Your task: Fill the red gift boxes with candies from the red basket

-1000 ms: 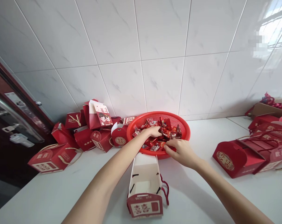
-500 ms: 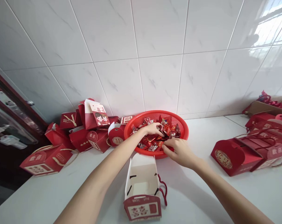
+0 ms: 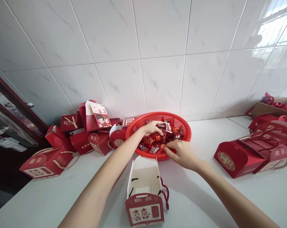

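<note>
A red plastic basket (image 3: 188, 134) full of wrapped candies (image 3: 155, 139) stands against the tiled wall. My left hand (image 3: 152, 127) reaches into it from the left, its fingers closed on a wrapped candy (image 3: 167, 127). At the basket's front right rim is my right hand (image 3: 181, 152), fingers curled at the edge of the candies; whether they hold one is hidden. In front of the basket sits an open box (image 3: 145, 210), white inside and red on its front, with a dark red cord handle (image 3: 166, 193) at its right side.
Several red gift boxes (image 3: 48, 163) are heaped on the left of the white table (image 3: 195, 202). More red boxes (image 3: 239, 158) stand in a row on the right, near a cardboard carton (image 3: 264, 109) holding pink material. A dark door (image 3: 5, 164) is at far left.
My left hand has shifted slightly left and up among the candies, and a candy now shows at its fingertips. My right hand has barely moved.
</note>
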The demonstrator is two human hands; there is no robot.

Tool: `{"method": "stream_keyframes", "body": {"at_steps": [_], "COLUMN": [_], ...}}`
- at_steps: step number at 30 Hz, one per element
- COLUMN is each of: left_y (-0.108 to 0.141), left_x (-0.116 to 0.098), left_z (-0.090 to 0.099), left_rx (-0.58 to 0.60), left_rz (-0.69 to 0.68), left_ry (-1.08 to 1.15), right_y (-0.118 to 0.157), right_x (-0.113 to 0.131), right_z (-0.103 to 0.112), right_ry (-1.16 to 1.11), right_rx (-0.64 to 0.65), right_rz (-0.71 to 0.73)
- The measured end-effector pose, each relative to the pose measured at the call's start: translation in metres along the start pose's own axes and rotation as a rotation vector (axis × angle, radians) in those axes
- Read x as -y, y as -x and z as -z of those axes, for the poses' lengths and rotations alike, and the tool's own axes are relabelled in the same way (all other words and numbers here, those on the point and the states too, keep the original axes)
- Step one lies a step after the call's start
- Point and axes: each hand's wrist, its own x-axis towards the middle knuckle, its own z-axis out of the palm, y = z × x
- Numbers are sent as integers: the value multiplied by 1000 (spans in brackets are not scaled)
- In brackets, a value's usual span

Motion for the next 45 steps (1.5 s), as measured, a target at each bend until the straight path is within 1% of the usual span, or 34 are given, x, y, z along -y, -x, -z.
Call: {"method": "stream_keyframes", "body": {"at_steps": [3,6,8,10,12,14,17,19,23,28,30,34,38,40,42,45], "left_y": [5,8,8,9,9,9,10,10,11,15,17,18,16,14,12,7], "left_x": [-8,-10,-8,-8,-9,-11,-13,-13,-11,-13,-15,-17,-18,-17,-15,-9], "left_z": [-1,-2,-2,-1,0,1,3,3,2,1,0,-1,0,0,1,1], "left_rx": [53,47,40,57,102,161,218,209,178,222,227,233,215,188,98,-56], "left_rz": [-23,-27,-34,-33,-33,-43,-48,-50,-95,-142,-143,-103,-95,-81,-58,-39], "left_ry": [185,190,183,177,203,270,333,310,277,275,274,304,329,307,210,-63], "right_y": [-1,-2,-3,-5,-7,-8,-9,-9,-10,-12,-13,-15,-16,-15,-15,-15], "right_x": [-2,-7,-12,-16,-19,-21,-21,-20,-18,-17,-18,-24,-25,-23,-20,-18], "right_z": [1,2,2,1,0,-1,-3,-3,0,2,0,-1,1,3,6,9], "right_ry": [-48,-153,-237,-271,-259,-242,-246,-252,-283,-380,-425,-541,-654,-709,-763,-852], "right_rx": [-1,-51,-143,-261,-355,-404,-434,-440,-415,-368,-388,-467,-494,-504,-506,-505], "right_rz": [-5,-4,-23,-59,-85,-97,-131,-167,-218,-219,-223,-236,-252,-249,-250,-280]}}
